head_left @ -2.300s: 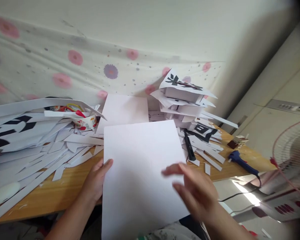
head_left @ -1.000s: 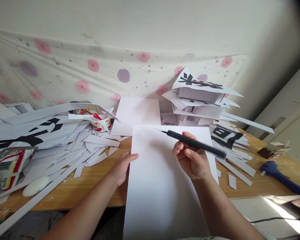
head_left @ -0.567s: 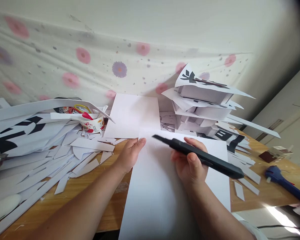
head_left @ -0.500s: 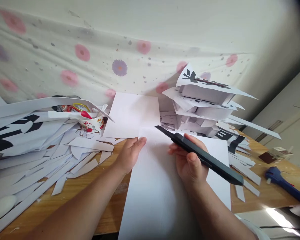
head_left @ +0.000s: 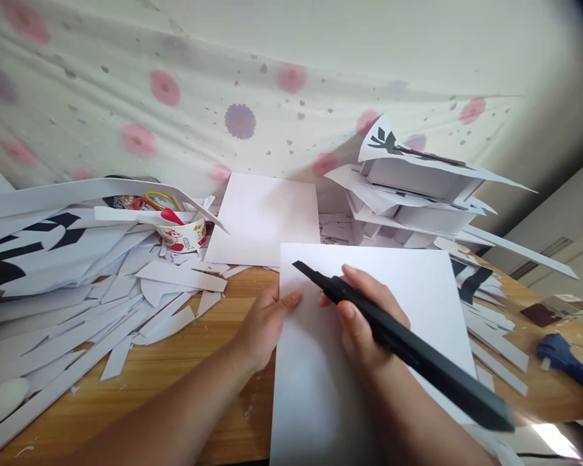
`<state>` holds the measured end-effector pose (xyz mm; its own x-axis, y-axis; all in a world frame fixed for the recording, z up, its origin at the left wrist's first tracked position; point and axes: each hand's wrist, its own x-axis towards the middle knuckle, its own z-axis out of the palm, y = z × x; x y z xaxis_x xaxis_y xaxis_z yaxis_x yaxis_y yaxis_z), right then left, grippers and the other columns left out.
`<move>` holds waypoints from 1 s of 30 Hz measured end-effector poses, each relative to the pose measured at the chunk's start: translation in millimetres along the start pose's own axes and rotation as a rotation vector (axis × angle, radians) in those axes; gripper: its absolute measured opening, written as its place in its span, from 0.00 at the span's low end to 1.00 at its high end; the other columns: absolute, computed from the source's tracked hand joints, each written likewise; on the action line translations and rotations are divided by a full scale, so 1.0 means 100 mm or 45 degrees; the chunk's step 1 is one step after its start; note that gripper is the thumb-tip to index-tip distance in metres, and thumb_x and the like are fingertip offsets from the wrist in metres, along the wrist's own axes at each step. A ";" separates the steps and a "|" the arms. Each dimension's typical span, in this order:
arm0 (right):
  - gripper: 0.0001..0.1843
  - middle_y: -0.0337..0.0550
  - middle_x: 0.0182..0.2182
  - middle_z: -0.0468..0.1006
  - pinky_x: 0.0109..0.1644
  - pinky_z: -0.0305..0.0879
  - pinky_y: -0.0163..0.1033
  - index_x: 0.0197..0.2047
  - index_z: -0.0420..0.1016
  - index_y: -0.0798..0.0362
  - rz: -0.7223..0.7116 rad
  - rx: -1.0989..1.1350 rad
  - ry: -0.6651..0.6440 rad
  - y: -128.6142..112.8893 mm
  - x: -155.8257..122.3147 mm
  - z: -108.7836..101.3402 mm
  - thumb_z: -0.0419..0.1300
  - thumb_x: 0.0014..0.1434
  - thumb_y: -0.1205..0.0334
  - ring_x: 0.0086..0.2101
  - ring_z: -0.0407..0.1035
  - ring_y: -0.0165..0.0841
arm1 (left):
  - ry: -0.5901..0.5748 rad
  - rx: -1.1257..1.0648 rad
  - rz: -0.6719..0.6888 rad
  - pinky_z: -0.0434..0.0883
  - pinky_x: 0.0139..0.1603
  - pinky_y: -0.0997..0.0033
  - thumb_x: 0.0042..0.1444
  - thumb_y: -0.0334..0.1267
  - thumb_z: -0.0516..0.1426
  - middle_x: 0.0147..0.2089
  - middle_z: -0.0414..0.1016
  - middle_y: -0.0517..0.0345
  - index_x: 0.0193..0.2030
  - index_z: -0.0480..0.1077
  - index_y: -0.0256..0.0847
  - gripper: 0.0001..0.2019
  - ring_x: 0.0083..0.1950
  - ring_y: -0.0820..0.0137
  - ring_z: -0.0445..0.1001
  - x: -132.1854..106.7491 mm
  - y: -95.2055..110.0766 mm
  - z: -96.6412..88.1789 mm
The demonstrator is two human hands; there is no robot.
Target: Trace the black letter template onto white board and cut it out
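A large white foam board (head_left: 315, 362) lies in front of me, its far edge toward the wall. My left hand (head_left: 267, 323) pinches its left edge, thumb on top and fingers hidden underneath. My right hand (head_left: 369, 317) is wrapped round a black utility knife (head_left: 418, 356), held above the board. The knife's dark blade (head_left: 306, 272) points to the far left, over the board's upper left corner and near my left thumb. Behind, a smaller white board (head_left: 267, 220) leans toward the wall.
White offcuts (head_left: 97, 310) heap on the wooden table (head_left: 223, 395) at left, beside a paper cup (head_left: 182, 234). At right stand a stacked white paper structure (head_left: 412, 194), a small box (head_left: 556, 309) and a blue glue gun (head_left: 563, 362).
The large board has shifted right and toward me, apart from the smaller board behind it. Both hands have come with it, the knife now lower and nearer me.
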<state>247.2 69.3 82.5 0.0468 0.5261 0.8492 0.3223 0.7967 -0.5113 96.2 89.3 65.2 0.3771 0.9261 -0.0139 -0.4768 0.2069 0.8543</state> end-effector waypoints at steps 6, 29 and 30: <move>0.21 0.41 0.30 0.74 0.28 0.68 0.36 0.53 0.72 0.50 -0.164 -0.065 -0.157 -0.13 0.10 -0.10 0.58 0.57 0.73 0.28 0.71 0.31 | 0.007 0.074 0.049 0.72 0.39 0.68 0.55 0.49 0.61 0.39 0.79 0.52 0.47 0.75 0.41 0.17 0.37 0.63 0.76 -0.04 -0.03 0.04; 0.19 0.40 0.30 0.77 0.27 0.71 0.33 0.49 0.71 0.47 -0.176 -0.363 -0.213 -0.20 0.11 -0.12 0.61 0.54 0.73 0.26 0.72 0.29 | 0.069 0.345 0.129 0.69 0.33 0.75 0.59 0.56 0.54 0.33 0.75 0.55 0.42 0.75 0.41 0.20 0.34 0.68 0.71 -0.05 -0.03 0.02; 0.19 0.40 0.30 0.77 0.27 0.71 0.33 0.48 0.71 0.48 -0.179 -0.367 -0.214 -0.20 0.11 -0.12 0.61 0.54 0.74 0.26 0.72 0.29 | 0.075 0.356 0.135 0.69 0.33 0.75 0.59 0.56 0.55 0.33 0.75 0.55 0.42 0.75 0.41 0.20 0.34 0.68 0.71 -0.05 -0.04 0.02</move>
<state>252.9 55.2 103.4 -0.1650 0.4781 0.8627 0.5688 0.7607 -0.3128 97.3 83.2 63.1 0.2866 0.9562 0.0599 -0.2705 0.0208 0.9625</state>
